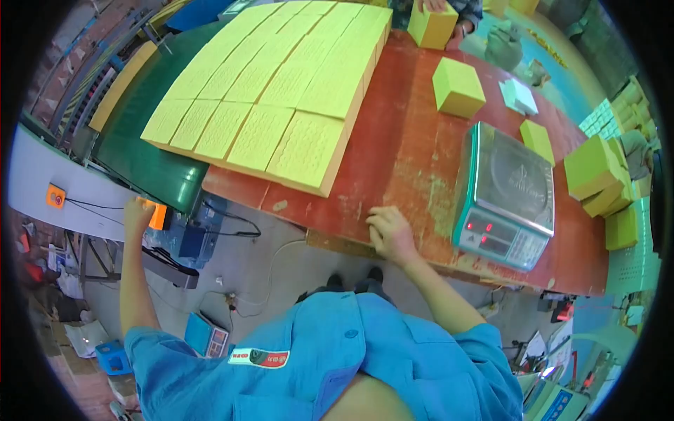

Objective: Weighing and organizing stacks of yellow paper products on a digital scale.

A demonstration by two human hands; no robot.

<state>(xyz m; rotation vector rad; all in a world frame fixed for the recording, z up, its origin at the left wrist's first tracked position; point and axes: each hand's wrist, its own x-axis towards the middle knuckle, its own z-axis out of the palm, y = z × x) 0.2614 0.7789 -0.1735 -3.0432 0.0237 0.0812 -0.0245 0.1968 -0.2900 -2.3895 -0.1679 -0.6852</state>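
Observation:
My left hand (137,216) is at an orange switch box (159,215) beside the green conveyor belt (158,172). Its fingers close on the box's near side, and the hand partly hides it. On the front edge of the red table (414,161) rests my right hand (391,234), fingers loosely bent and a little apart, holding nothing. Between and beyond my hands, a wide slab of yellow paper stacks (270,91) with an embossed texture lies partly on the belt and partly on the table. A digital scale (509,189) with a bare metal pan stands right of my right hand.
Beyond the scale are a yellow block (458,87), a flat yellow block (537,140) and white paper slips (518,96). More yellow blocks (597,168) pile up at the right. Another person's hands hold a yellow block (431,27) at the far edge. Cables (270,281) trail across the floor.

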